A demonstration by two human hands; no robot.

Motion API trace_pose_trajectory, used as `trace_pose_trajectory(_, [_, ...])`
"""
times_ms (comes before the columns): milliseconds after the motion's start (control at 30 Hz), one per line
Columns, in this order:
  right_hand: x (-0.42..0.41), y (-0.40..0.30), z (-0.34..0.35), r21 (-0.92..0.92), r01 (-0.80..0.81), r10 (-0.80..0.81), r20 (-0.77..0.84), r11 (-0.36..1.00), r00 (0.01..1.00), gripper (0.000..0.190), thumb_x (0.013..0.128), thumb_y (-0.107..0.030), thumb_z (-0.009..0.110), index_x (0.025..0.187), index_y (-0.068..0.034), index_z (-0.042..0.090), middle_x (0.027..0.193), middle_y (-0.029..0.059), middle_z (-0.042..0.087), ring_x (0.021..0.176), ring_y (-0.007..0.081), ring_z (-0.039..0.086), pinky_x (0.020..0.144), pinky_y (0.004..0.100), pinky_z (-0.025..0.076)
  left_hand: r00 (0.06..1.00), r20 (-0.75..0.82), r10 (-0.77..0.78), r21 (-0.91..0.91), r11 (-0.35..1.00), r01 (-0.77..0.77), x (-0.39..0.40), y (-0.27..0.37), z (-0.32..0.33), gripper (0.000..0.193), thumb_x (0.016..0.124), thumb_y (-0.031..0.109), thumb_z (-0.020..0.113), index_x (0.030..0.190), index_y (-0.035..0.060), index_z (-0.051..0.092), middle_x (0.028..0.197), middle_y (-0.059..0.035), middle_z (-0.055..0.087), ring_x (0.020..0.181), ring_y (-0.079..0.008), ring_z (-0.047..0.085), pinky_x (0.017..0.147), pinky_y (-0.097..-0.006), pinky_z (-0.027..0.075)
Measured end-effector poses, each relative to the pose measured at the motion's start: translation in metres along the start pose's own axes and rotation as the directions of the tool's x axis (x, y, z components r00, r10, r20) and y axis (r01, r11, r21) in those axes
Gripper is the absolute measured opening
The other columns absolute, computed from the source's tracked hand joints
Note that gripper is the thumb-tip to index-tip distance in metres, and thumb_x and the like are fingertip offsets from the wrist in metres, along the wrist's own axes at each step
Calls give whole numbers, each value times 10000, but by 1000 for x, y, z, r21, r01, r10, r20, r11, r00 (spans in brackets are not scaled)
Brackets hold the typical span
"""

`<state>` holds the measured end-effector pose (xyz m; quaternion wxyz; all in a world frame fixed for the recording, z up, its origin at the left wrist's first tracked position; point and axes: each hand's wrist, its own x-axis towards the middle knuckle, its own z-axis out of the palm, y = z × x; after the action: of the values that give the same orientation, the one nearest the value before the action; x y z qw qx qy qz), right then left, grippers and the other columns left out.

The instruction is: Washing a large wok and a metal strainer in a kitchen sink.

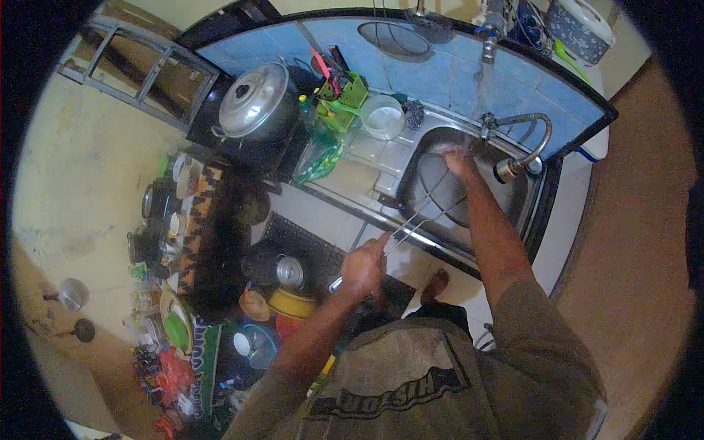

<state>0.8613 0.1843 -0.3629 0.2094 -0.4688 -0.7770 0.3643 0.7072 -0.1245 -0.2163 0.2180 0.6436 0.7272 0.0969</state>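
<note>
My left hand [363,267] is closed around the handle of a wire-mesh strainer, whose two metal rods run forward over the front edge of the sink. Its round mesh basket [433,175] is tilted inside the stainless steel sink basin [503,201]. Over the basin, my right hand [461,163] reaches to the far rim of the mesh and touches it. Its fingers are blurred, so I cannot tell whether they grip the rim or hold something small. The curved faucet [542,129] arches over the basin to the right of that hand.
Left of the basin, the drainboard [352,170] holds a clear plastic tub [383,117] and a green utensil basket [347,104]. A large lidded aluminium pot [256,102] stands farther left. Another strainer [395,39] hangs against the blue tiles. Pots and basins sit on the floor at my left.
</note>
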Motion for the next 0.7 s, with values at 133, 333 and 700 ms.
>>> trace_pose_trajectory(133, [-46, -63, 28, 139, 353, -321, -206, 925, 924, 269, 797, -14, 422, 979, -48, 617, 1051, 154, 604, 993, 322, 569, 884, 366, 438, 989, -5, -150, 10, 989, 151, 11, -5, 0, 447, 783, 112, 508, 1228, 111, 460, 930, -160, 594, 793, -344, 598, 678, -448, 485])
trace_pose_trajectory(333, [-68, -20, -23, 140, 23, 17, -282, 990, 959, 313, 796, 19, 428, 1048, -65, 594, 1118, 146, 580, 1069, 309, 534, 918, 361, 411, 987, -94, -127, -70, 990, 121, 25, -4, 2, 408, 776, 100, 516, 1185, 103, 518, 899, -160, 607, 779, -350, 600, 681, -457, 484])
trace_pose_trajectory(700, [-76, -23, 3, 858, -103, 733, -360, 502, 577, 338, 833, -3, 438, 1155, -26, 538, 1183, 144, 550, 1116, 287, 509, 955, 355, 378, 992, -115, -53, -3, 999, 53, 28, 0, 1, 523, 746, 56, 552, 1258, 79, 444, 865, -160, 600, 759, -352, 594, 660, -431, 484])
